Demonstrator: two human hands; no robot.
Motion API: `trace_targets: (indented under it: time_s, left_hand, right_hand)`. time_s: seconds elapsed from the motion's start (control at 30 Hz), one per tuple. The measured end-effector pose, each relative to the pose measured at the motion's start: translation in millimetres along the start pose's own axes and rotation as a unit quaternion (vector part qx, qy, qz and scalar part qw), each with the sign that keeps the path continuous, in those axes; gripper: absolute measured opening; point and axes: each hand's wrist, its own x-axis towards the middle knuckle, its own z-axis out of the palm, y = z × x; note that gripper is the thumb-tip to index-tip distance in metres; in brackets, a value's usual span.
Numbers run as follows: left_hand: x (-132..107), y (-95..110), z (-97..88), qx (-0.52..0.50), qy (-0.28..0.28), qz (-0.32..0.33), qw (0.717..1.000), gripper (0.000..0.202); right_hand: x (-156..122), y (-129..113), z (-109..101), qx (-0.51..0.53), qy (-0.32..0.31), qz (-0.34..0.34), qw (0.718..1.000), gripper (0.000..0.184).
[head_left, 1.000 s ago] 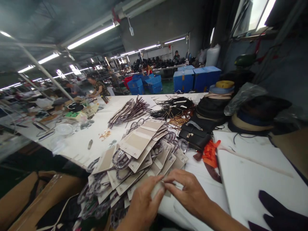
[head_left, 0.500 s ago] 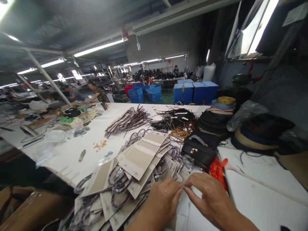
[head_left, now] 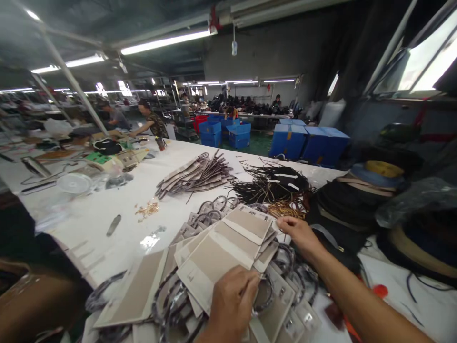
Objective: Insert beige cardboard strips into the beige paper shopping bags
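My left hand [head_left: 233, 297] is closed, its fingers curled over the near edge of a beige bag panel [head_left: 221, 247] on top of the pile; what it holds is hidden. Farther off, my right hand [head_left: 298, 233] pinches at the far right corner of the same stack, and what sits between the fingertips is too small to name. Beneath lie more beige panels [head_left: 137, 286] with dark, plastic-wrapped looped handles [head_left: 167, 297]. Small metal fittings show on several panels at the right of the pile.
Behind the pile are a bundle of strap-like strips [head_left: 194, 174], black cords [head_left: 267, 183] and brown cords [head_left: 287, 209]. Gold-coloured small parts [head_left: 147, 210] lie left on the white table [head_left: 128, 200]. Stacked rolls [head_left: 357, 200] stand right. A co-worker [head_left: 153, 121] works beyond; blue bins [head_left: 309, 140] stand behind.
My hands, together over the right side of the pile before, have come apart. The right has reached forward to the stack's far corner; the left rests at the panel's near edge. The view has turned slightly.
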Motion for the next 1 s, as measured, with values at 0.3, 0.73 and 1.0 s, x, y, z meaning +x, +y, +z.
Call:
trace_targets:
  time_s: [0.3,0.73,1.0]
  left_hand:
    - [0,-69,22.6,-0.137,0.001,-0.158,0.978,0.021]
    - [6,-52,15.7,-0.16,-0.011,-0.225,0.961,0.035]
    - [9,-25,20.0,-0.072,-0.018,-0.216,0.974,0.074]
  right_hand:
    - [86,66,37,-0.087,-0.009,0.039,0.995,0.029]
    - [20,24,28,-0.094,0.065,-0.084,0.99,0.038]
    - [-94,-27,49,-0.095,-0.19,-0.172,0.962,0.013]
